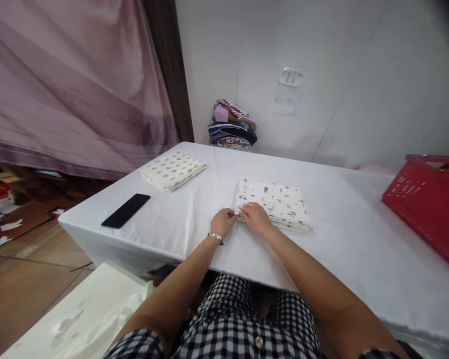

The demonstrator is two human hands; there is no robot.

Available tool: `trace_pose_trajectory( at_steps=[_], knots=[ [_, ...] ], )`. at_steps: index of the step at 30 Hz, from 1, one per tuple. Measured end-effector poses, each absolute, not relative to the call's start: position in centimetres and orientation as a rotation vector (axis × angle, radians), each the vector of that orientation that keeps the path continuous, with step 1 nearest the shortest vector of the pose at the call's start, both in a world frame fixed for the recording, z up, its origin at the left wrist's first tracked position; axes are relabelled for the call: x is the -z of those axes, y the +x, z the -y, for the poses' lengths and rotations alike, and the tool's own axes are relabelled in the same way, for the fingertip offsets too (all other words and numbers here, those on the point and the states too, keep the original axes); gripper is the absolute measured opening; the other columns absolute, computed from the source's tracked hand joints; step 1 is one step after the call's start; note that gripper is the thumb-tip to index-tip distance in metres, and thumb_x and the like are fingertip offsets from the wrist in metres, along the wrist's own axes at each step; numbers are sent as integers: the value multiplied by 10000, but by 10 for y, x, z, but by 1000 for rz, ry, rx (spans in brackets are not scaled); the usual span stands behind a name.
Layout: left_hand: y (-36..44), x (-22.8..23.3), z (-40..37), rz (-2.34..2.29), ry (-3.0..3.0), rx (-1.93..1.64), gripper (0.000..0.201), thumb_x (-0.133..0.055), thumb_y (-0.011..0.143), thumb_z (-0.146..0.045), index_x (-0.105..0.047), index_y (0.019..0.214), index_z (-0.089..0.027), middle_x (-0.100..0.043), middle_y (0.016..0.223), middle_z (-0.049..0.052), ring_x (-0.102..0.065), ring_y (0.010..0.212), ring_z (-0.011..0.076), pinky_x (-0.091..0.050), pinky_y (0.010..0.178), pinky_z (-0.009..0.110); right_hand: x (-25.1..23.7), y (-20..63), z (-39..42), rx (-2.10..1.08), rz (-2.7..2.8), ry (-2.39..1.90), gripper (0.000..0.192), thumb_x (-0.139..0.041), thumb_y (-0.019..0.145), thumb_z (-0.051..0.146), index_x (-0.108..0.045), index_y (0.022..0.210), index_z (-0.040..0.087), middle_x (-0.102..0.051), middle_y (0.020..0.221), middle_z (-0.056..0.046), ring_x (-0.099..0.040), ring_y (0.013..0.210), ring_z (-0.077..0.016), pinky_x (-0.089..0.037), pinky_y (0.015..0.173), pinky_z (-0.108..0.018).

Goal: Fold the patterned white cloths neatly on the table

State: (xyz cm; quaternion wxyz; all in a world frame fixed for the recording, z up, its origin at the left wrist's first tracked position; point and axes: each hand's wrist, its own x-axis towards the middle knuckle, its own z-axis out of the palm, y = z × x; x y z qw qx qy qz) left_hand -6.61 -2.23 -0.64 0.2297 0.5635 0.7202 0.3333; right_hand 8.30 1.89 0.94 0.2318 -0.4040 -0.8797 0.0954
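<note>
A folded white cloth (279,199) printed with small dark and pink motifs lies on the white-covered table (344,239) in front of me. At its near left corner, my left hand (223,222) pinches the edge, fingertips together. Close beside it, my right hand (255,217) has its fingers closed on the same corner, partly over the top layer. The exact bit of cloth between the fingertips is hidden. Several folded layers show along the near edge. Further left lies a second folded cloth (175,169), cream with grey motifs, untouched.
A black phone-like slab (126,211) lies near the table's left edge. On the right stands a red plastic basket (426,199). Behind the table, a stack of folded fabrics (232,127) rests against the wall. A white surface (86,309) is at lower left.
</note>
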Motion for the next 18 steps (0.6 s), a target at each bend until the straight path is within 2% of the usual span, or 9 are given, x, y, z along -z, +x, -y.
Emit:
trace_pose_trajectory(
  at_steps=[4, 8, 14, 18],
  knots=[
    [-63, 7, 23, -2001, 1540, -926, 144, -596, 724, -321, -623, 827, -224, -663, 828, -11, -594, 756, 142, -398, 654, 237, -4, 82, -23, -377, 2303, -1161, 135, -530, 824, 225, -661, 794, 208, -604, 860, -36, -513, 855, -162, -364, 764, -270],
    [-62, 8, 24, -2014, 1547, -950, 145, -602, 722, -310, -614, 833, -217, -659, 847, -4, -596, 760, 143, -406, 659, 238, 1, 80, -23, -441, 2186, -1183, 176, -508, 830, 210, -653, 730, 206, -607, 814, -23, -519, 793, -150, -372, 720, -263],
    [-62, 8, 27, -1999, 1525, -1028, 126, -588, 730, -298, -605, 814, -205, -655, 814, -5, -598, 732, 133, -417, 655, 231, 1, 82, -12, -336, 2195, -1041, 186, -470, 852, 201, -642, 782, 205, -606, 849, -29, -503, 817, -161, -364, 743, -284],
    [-62, 8, 28, -1992, 1506, -1039, 112, -567, 743, -274, -607, 830, -217, -657, 816, -14, -598, 717, 126, -424, 660, 231, 0, 83, -9, -267, 2274, -1008, 128, -516, 837, 245, -635, 856, 199, -600, 886, -43, -498, 852, -179, -361, 752, -298]
  ],
)
